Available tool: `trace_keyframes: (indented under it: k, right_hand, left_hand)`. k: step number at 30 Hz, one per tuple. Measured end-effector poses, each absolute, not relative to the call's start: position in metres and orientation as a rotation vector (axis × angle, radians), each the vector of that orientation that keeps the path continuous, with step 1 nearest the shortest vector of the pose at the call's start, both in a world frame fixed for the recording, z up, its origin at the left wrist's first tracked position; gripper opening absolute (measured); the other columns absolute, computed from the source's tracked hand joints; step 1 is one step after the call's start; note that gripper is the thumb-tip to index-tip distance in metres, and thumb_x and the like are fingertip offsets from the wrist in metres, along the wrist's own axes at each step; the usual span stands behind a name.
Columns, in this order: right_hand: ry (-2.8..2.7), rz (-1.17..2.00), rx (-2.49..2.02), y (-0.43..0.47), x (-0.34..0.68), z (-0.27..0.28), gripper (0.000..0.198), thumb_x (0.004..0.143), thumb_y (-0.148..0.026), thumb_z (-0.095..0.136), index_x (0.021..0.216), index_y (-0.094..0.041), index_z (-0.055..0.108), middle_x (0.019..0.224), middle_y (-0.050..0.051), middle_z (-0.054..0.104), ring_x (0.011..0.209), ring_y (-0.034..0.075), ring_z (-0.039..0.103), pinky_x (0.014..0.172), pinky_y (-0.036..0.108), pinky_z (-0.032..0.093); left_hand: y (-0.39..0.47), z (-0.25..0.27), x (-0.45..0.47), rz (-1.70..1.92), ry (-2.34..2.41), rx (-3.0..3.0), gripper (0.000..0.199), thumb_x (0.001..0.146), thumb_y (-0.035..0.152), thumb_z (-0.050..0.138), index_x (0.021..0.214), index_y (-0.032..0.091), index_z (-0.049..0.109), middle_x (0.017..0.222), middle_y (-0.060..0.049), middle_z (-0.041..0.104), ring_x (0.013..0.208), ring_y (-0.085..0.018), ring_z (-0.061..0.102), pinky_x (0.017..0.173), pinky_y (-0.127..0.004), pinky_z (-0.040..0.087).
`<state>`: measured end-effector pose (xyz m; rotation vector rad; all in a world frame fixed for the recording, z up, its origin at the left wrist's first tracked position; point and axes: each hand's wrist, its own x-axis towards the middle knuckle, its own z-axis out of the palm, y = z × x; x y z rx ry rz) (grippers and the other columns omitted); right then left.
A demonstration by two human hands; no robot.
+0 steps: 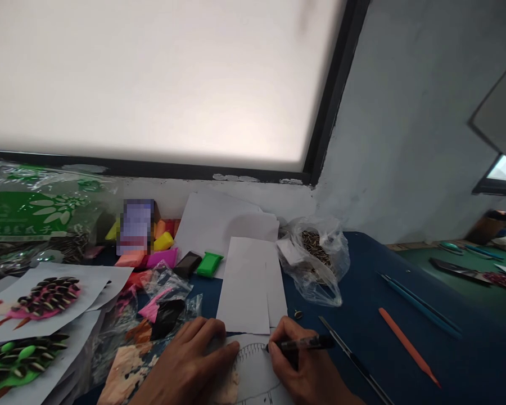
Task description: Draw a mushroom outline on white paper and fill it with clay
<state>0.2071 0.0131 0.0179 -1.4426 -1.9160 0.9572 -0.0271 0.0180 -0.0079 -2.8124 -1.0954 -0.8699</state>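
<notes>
A black pen (306, 342) is gripped in my right hand (301, 368), its tip touching a sheet of drawing paper (255, 374). Dark outlines with rows of short strokes show on that sheet. My left hand (194, 360) lies on the paper's left side, fingers stretched out and holding nothing. Partly under it, a piece of pale peach clay (124, 374) sits on the table. Just beyond the drawing are blank white sheets (244, 284). The lower part of the drawing is cut off by the frame edge.
Clay and sunflower-seed hedgehog pictures (46, 298) lie at left, near clay packets (209, 264), a phone (135, 228) and a green seed bag (34, 214). A plastic bag of seeds (316, 253) stands at the back. Tweezers (421, 304), an orange tool (409, 346) and a craft knife (356, 363) lie right.
</notes>
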Motion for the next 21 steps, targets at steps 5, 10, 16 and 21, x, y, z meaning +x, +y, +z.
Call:
trace_keyframes:
  k: [5, 10, 16, 21]
  right_hand:
    - [-1.900, 0.991, -1.447, 0.0128, 0.2078, 0.0188, 0.021, 0.084, -0.042, 0.045, 0.074, -0.023, 0.044, 0.061, -0.001, 0.048, 0.055, 0.016, 0.046, 0.052, 0.027, 0.033]
    - [-1.846, 0.920, -1.484, 0.0128, 0.2087, 0.0176, 0.022, 0.083, -0.043, 0.042, 0.072, -0.023, 0.043, 0.062, 0.000, 0.048, 0.056, 0.017, 0.048, 0.053, 0.028, 0.035]
    - [-1.863, 0.928, -1.503, 0.0120, 0.2080, 0.0165, 0.022, 0.083, -0.043, 0.043, 0.073, -0.024, 0.042, 0.061, -0.001, 0.046, 0.055, 0.017, 0.047, 0.051, 0.027, 0.034]
    - [-1.882, 0.919, -1.493, 0.0125, 0.2072, 0.0169, 0.021, 0.084, -0.041, 0.043, 0.072, -0.023, 0.043, 0.062, -0.001, 0.047, 0.056, 0.017, 0.047, 0.053, 0.028, 0.035]
  left_hand:
    - [0.0182, -0.0108, -0.0273, -0.858, -1.134, -2.823, 0.031, 0.100, 0.052, 0.054, 0.115, 0.027, 0.065, 0.105, -0.007, 0.061, 0.088, -0.025, 0.058, 0.074, -0.033, 0.048]
    - [0.0197, -0.0109, -0.0274, -0.892, -1.088, -2.787, 0.021, 0.101, 0.039, 0.053, 0.113, 0.027, 0.067, 0.104, -0.007, 0.063, 0.085, -0.023, 0.058, 0.072, -0.031, 0.048]
    - [0.0178, -0.0101, -0.0269, -0.898, -1.119, -2.782, 0.019, 0.100, 0.028, 0.053, 0.113, 0.029, 0.066, 0.105, -0.007, 0.063, 0.087, -0.024, 0.059, 0.074, -0.032, 0.049]
    - [0.0175, -0.0112, -0.0264, -0.892, -1.118, -2.785, 0.021, 0.101, 0.026, 0.050, 0.114, 0.028, 0.065, 0.106, -0.007, 0.062, 0.089, -0.025, 0.058, 0.075, -0.034, 0.049]
